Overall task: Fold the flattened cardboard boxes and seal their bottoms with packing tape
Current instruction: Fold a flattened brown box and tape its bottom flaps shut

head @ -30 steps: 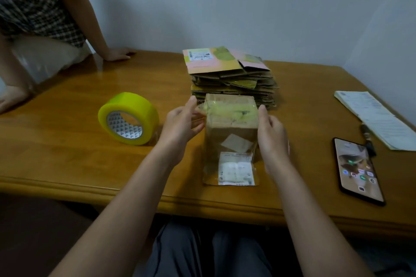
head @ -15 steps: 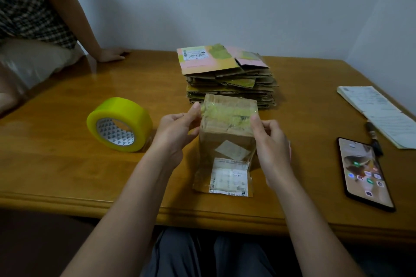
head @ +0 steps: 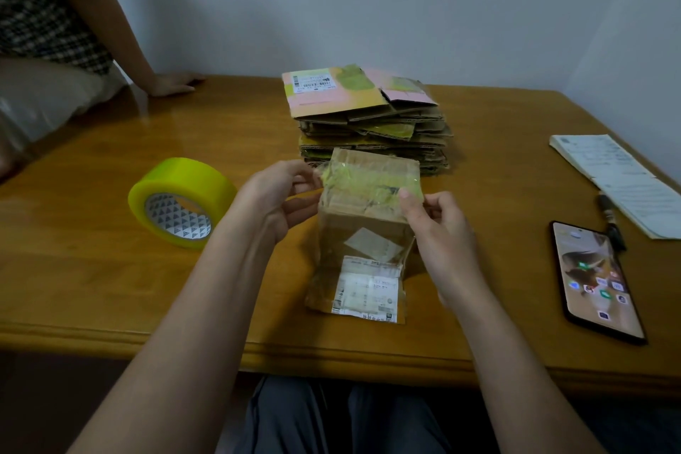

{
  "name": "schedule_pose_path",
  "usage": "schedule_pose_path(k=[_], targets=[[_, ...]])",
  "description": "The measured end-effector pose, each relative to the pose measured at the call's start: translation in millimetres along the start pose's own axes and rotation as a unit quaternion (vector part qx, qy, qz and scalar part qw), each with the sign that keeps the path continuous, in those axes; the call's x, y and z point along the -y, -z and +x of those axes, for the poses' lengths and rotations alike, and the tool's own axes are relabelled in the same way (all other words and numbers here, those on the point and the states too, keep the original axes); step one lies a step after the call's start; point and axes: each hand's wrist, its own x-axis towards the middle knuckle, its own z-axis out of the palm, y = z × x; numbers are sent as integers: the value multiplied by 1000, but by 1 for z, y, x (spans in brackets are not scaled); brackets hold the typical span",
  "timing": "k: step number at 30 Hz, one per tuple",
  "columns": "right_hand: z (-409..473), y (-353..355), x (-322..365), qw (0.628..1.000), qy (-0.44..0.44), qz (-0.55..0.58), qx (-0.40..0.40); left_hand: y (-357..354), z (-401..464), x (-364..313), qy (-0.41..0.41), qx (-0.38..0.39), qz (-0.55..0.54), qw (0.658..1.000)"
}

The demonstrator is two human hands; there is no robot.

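Observation:
A small brown cardboard box [head: 363, 232] stands on the wooden table [head: 110, 269] in front of me, its top crossed by yellow-green tape, a white label on its near flap. My left hand [head: 276, 199] grips the box's upper left edge. My right hand [head: 438, 228] pinches the upper right corner at the tape's end. Behind the box lies a stack of flattened cardboard boxes [head: 368, 114]. A roll of yellow-green packing tape [head: 180, 201] lies on its side to the left.
A phone [head: 595, 280] with a lit screen lies at the right, a pen [head: 611, 223] and a paper pad [head: 619, 181] beyond it. Another person sits on the table's far left corner, one hand [head: 173, 83] flat on the wood.
Both hands have slid up to the box's taped top; the right hand's fingers went from flat against the side to pinching the corner. The box leans slightly.

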Motion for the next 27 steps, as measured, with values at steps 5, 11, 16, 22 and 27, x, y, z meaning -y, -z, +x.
schedule_pose_path(k=[5,11,16,22,27], targets=[[-2,1,5,1000,7,-1,11,-1,-1,-1,15,-3,-4,1000],[0,1,7,1000,3,-28,12,-1,3,9,-2,-11,19,1000],[1,1,7,999,4,-39,15,2,9,18,-37,-38,106,993],[2,2,6,999,-3,-32,26,-5,7,21,-135,-68,243,958],[3,3,4,999,-11,-17,36,-5,7,24,-201,-158,307,916]])
